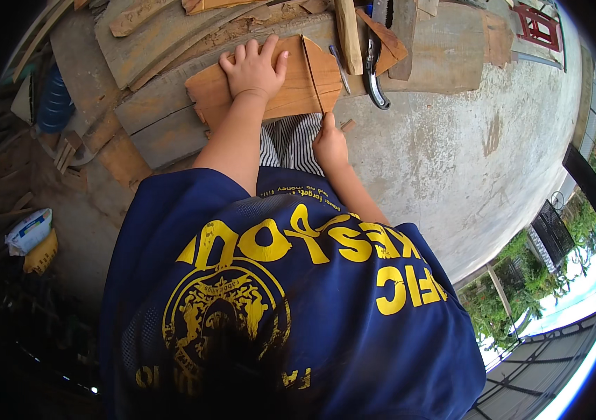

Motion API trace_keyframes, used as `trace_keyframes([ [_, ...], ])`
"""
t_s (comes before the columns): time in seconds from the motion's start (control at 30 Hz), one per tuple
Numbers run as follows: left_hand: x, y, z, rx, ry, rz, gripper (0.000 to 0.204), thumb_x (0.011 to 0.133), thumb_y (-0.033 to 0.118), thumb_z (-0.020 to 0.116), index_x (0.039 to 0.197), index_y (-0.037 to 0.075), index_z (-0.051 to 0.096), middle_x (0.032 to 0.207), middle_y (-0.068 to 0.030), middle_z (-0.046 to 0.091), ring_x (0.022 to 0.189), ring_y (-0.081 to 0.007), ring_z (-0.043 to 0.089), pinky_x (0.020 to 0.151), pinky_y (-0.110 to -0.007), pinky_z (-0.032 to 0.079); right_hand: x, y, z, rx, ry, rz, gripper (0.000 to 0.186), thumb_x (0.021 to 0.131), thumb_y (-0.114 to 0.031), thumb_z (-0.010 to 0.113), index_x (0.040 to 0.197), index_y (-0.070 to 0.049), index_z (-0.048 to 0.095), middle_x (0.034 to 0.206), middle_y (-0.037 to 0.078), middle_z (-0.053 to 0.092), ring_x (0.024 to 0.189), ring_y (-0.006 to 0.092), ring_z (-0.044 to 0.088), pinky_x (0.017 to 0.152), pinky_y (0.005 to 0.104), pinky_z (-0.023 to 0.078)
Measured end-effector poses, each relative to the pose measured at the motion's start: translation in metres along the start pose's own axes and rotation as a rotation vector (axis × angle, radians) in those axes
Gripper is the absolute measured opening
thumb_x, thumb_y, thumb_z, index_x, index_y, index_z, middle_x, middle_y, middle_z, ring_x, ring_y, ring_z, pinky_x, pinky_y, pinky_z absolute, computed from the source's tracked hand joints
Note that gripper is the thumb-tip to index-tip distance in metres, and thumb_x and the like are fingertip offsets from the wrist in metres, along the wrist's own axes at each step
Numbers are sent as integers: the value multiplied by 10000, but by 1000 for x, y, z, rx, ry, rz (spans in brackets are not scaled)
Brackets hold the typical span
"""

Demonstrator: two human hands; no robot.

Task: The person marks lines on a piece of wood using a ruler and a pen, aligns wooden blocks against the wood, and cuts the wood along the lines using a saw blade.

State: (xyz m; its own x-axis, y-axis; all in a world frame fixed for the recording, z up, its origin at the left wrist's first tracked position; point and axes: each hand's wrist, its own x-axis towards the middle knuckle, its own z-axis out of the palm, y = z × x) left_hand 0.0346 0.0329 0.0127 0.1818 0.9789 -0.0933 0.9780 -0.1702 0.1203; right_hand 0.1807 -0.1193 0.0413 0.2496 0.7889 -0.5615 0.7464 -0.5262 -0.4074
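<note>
My left hand (252,70) presses down on a reddish-brown wooden board (287,91), fingers spread. The board lies across grey planks, close in front of my striped trousers. A thin, dark, straight tool (313,75), perhaps a narrow blade or file seen edge-on, crosses the board near its right end. My right hand (330,145) is closed around the near end of that tool, just off the board's near edge; its handle is hidden in the fist. Right of the board lie a slim pointed tool (340,68) and a saw with a black and silver handle (375,80).
A wooden strip (348,35) and a triangular wood offcut (387,45) lie beyond the saw. Planks (158,122) are stacked at left, near a blue plastic jug (54,101) and bags (31,232). A red stool (539,26) stands far right on concrete (438,147).
</note>
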Motion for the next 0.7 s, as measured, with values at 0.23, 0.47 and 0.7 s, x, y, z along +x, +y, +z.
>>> trace_keyframes([
  [0.23,-2,0,4,7,-3,-10,414,903,499,431,1240,281,531,1016,-21,556,1028,-202,487,939,-496,248,-20,20,10,-1,39,34,151,858,-43,450,1002,-43,404,708,305,590,672,485,584,583,571,458],
  [0.47,-1,0,10,31,27,0,430,911,510,400,1256,284,520,1043,-32,555,1042,-213,483,955,-507,238,-34,27,14,-23,27,59,163,854,-45,453,1009,-51,402,714,297,596,674,481,588,581,568,464],
  [0.7,-1,-1,13,19,49,1,434,909,512,402,1259,286,525,1066,-36,561,1052,-219,490,954,-517,238,-51,37,13,-24,46,78,141,864,-54,449,998,-46,407,723,299,597,679,486,586,579,570,463],
])
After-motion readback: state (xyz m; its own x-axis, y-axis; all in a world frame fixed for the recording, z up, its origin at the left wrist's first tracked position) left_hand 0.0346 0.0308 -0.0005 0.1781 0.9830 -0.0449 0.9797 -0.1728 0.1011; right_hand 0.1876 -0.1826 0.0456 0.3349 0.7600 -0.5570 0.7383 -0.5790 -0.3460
